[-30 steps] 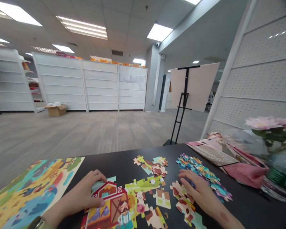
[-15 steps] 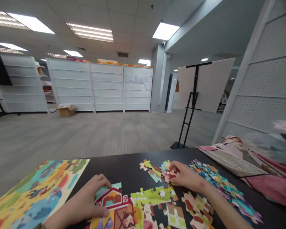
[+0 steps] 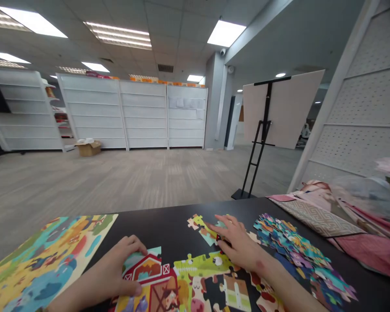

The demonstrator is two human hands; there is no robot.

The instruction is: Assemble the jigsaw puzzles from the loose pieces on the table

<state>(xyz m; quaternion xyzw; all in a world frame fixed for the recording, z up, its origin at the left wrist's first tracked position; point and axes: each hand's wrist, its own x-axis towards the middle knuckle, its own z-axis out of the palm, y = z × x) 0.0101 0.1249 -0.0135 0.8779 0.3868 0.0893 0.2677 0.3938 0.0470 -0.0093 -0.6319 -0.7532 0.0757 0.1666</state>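
My left hand rests at the left side of a partly joined jigsaw puzzle, thumb and fingers apart around the red barn part. The puzzle shows a barn, a farmer, a cow and a green field with sheep. My right hand lies with fingers stretched over a small group of puzzle pieces beyond the field, hiding some of them. A fence section lies at the puzzle's right side. Brown-and-white patched pieces are partly covered by my right forearm.
A colourful picture sheet lies on the dark table at left. To the right is a heap of loose puzzle pieces, beside a pink and patterned cloth. A black stand holding a board stands beyond the table.
My right hand has gone from closed fingers on the pieces to outstretched fingers, shifting slightly left. My left hand keeps its place on the puzzle. The whole view has shifted a little.
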